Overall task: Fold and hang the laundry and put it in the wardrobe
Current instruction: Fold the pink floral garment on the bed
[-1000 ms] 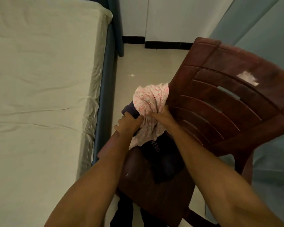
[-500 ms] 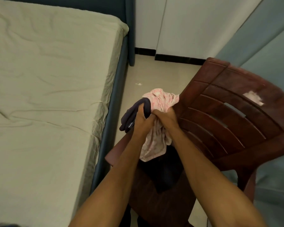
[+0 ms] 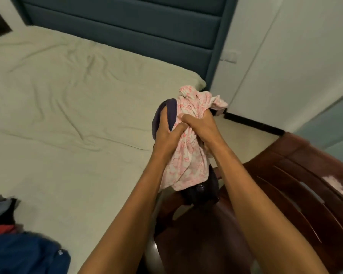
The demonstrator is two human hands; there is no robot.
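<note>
Fingers (image 3: pixel 163 120) of the left hand (image 3: pixel 166 133) are curled round a dark purple garment (image 3: pixel 164 115), and the right hand (image 3: pixel 201 127) beside it clamps a bunched pink floral garment (image 3: pixel 188 155); the two hands touch, thumbs meeting at the cloth. Both garments are held up in the air between the bed and the chair, the floral one hanging down between the forearms with a dark piece of clothing (image 3: pixel 202 194) dangling below its hem.

At far left, on the near edge of the bed (image 3: pixel 67 115), lies a heap of clothes: a blue garment (image 3: pixel 28 256) with red and grey pieces (image 3: pixel 0 218) beyond it. The pale sheet is creased. A teal padded headboard (image 3: pixel 127 32) stands at the bed's far end. Right of it are white wall panels (image 3: pixel 285 56) with a black skirting strip (image 3: pixel 251 123) at the floor. At lower right stands a dark red plastic chair (image 3: pixel 295 194) with a slatted back carrying a pale scuffed patch.
</note>
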